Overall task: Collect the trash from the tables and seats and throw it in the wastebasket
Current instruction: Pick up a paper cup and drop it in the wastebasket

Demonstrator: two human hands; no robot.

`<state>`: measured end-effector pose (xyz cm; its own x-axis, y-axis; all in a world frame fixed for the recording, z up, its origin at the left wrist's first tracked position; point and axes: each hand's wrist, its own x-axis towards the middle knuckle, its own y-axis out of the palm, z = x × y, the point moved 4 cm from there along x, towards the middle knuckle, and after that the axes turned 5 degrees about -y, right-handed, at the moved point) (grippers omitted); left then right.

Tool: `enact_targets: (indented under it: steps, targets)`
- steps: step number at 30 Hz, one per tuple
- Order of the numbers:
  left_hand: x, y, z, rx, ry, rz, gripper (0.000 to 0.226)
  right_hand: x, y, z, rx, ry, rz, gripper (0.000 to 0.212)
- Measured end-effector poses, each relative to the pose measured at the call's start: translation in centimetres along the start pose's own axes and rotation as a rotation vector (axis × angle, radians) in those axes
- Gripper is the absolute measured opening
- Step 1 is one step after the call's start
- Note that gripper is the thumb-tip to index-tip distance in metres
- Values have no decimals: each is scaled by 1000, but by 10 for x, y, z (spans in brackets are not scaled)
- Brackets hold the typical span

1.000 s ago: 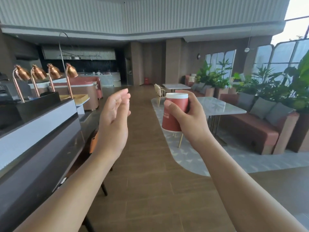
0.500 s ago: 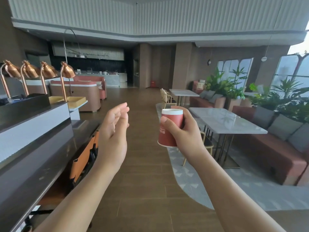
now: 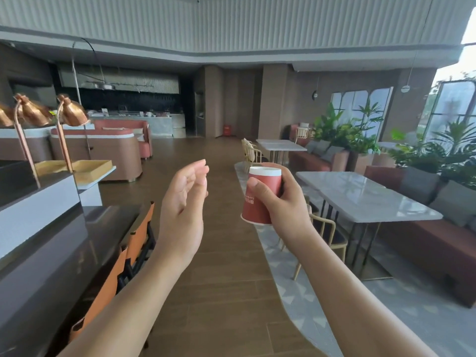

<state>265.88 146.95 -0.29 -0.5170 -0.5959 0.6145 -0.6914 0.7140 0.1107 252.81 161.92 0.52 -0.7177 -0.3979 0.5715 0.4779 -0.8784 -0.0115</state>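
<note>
My right hand (image 3: 280,204) is shut on a red paper cup (image 3: 258,199) with a white band, held upside down at chest height over the wooden floor. To its left, my left hand (image 3: 184,202) hangs in the air with loosely curved fingers, palm facing right, and holds nothing. A small red bin-like object (image 3: 226,130) stands far down the aisle by the back wall; I cannot tell whether it is the wastebasket.
A dark counter (image 3: 51,243) with copper lamps (image 3: 72,112) runs along the left, orange chairs (image 3: 128,253) tucked under it. White marble tables (image 3: 365,197), gold-framed chairs (image 3: 327,235), red sofas (image 3: 438,248) and plants (image 3: 347,135) fill the right. The wooden aisle runs ahead.
The view has advanced along the aisle and swung slightly left; the counter and tables have shifted in view. Both hands keep their pose, the cup still held.
</note>
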Motion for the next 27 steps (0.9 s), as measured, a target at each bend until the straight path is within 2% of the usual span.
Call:
enact_targets:
  steps: [7, 17, 27]
  targets:
    - [128, -4, 98, 11, -13, 9, 36, 122, 47, -90, -1, 8, -12, 71]
    - [305, 31, 270, 8, -8, -49, 39, 326, 80, -270, 97, 40, 37, 70]
    - [484, 61, 420, 78, -59, -129, 32, 530, 118, -402, 128, 52, 140, 63]
